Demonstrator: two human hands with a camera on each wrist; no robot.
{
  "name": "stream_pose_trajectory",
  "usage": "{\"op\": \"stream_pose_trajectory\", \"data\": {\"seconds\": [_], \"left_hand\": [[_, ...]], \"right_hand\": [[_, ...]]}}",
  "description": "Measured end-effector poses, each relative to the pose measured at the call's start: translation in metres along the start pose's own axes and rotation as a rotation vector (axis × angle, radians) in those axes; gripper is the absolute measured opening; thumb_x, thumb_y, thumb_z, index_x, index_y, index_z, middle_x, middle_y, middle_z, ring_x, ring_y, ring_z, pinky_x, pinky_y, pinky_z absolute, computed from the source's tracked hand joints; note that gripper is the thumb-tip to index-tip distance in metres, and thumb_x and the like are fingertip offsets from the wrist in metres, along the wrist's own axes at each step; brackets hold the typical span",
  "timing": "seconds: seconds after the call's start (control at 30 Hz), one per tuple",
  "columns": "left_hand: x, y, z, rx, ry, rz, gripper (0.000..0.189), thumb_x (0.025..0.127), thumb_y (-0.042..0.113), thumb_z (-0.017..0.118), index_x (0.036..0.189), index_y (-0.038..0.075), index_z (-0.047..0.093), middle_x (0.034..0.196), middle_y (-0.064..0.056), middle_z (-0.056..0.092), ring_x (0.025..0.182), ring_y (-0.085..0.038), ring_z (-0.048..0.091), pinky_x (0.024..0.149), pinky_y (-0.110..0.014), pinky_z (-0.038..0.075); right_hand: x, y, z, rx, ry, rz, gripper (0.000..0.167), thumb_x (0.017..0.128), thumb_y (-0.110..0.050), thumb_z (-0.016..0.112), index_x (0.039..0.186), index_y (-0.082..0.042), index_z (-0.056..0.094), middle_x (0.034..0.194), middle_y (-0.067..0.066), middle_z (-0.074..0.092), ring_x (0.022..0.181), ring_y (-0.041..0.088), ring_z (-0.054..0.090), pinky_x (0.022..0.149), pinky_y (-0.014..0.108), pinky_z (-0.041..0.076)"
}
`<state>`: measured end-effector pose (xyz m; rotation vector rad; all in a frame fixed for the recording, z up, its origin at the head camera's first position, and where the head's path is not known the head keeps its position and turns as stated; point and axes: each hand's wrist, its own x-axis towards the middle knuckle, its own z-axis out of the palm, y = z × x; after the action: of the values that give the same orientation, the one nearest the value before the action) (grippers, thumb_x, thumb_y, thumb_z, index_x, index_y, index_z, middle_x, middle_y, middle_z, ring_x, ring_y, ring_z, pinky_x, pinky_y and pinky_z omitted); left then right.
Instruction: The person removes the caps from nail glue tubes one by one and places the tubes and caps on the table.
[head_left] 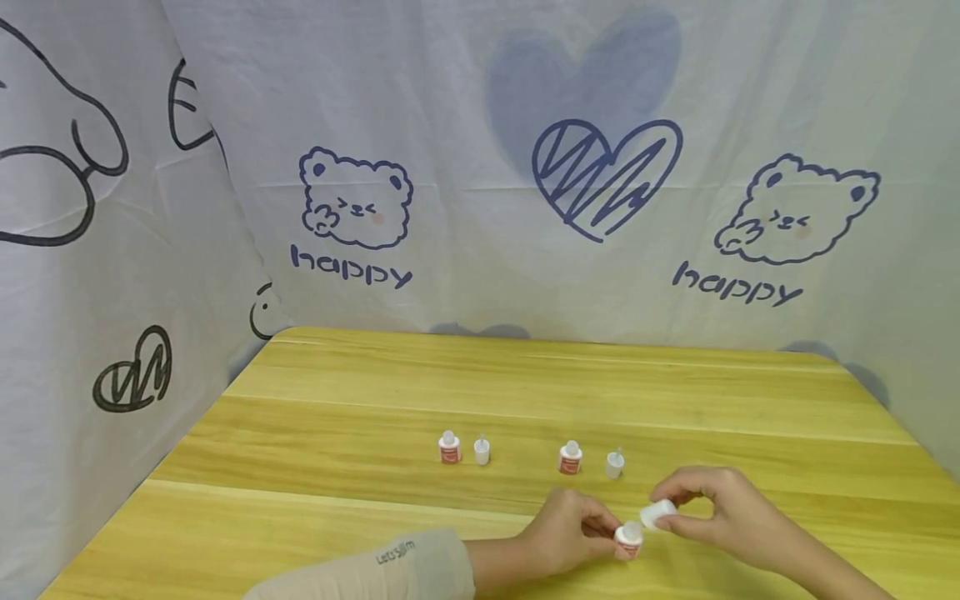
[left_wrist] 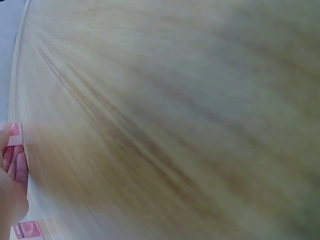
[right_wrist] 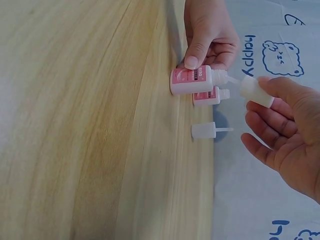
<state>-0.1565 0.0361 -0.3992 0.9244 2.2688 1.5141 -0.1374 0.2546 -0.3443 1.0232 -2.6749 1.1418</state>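
Observation:
At the table's front, my left hand grips a small white bottle with a pink label, thumb on the label. The bottle stands upright, its neck uncapped. My right hand pinches a white cap between thumb and fingers, just above and right of that bottle. In the right wrist view a thin pale stem runs from the cap towards the neck; whether its tip is inside cannot be told. The left wrist view catches only part of the left hand and the pink label.
Farther back on the wooden table stand two similar uncapped bottles, one at left and one nearer the middle. To the right of each is a white cap, the left cap and right cap, stem up. A printed cloth hangs behind.

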Motion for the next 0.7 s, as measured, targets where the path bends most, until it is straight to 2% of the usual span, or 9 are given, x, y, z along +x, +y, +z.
{"op": "stream_pose_trajectory", "data": {"seconds": [0.23,0.4,0.7], "left_hand": [[0.0005,-0.0007,0.0007,-0.014,0.007,0.019,0.014,0.074,0.005,0.076,0.084,-0.004,0.071,0.082,-0.012,0.073,0.069,0.001,0.065,0.061,-0.005,0.049],[-0.0004,-0.0023,0.0,0.039,-0.002,0.055,0.014,0.076,0.007,0.075,0.085,-0.003,0.071,0.082,-0.01,0.073,0.069,0.006,0.063,0.062,-0.005,0.049],[-0.0012,-0.0035,0.0002,0.064,0.0,0.065,0.014,0.076,0.008,0.075,0.085,-0.002,0.072,0.082,-0.009,0.073,0.068,0.007,0.063,0.061,-0.005,0.049]], "right_hand": [[-0.0016,0.0035,0.0001,0.031,-0.057,0.023,0.012,0.08,-0.008,0.072,0.09,-0.01,0.068,0.087,0.0,0.07,0.08,-0.007,0.057,0.063,0.02,0.052],[-0.003,0.0052,0.0008,0.03,-0.096,0.027,0.012,0.079,-0.008,0.072,0.089,-0.006,0.068,0.086,0.002,0.07,0.079,-0.007,0.056,0.062,0.02,0.052],[-0.0038,0.0052,0.0015,0.035,-0.196,0.146,0.017,0.08,-0.014,0.073,0.091,-0.002,0.068,0.089,0.011,0.069,0.077,-0.006,0.056,0.062,0.019,0.051]]}}
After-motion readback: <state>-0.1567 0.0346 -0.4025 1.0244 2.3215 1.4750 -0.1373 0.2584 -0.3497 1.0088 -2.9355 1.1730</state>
